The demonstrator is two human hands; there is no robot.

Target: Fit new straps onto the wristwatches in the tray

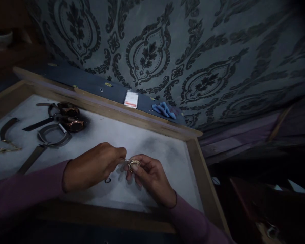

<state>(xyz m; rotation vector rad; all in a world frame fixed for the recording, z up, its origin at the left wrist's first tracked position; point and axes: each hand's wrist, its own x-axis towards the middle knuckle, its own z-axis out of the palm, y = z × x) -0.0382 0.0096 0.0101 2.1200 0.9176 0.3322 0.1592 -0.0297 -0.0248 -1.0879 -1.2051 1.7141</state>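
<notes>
My right hand (152,176) pinches a small gold-coloured round piece (134,164) with a beaded rim, possibly a watch case or a ring; I cannot tell which. From the left, my left hand (96,166) is closed around a thin metal tool (127,160), whose handle is hidden in the fingers. Its tip meets the upper left edge of the round piece. Both hands are over the white floor of a shallow wooden tray (162,130). Below the left hand's fingers lies a small dark open ring (107,180).
At the tray's left lie a grey strap loop (54,135), glossy bronze-rimmed pieces (73,124), a dark curved strap (8,128) and a gold chain (8,148). Beyond the raised far rim are a white card (131,99) and a crumpled blue cloth (164,110). Patterned fabric hangs behind.
</notes>
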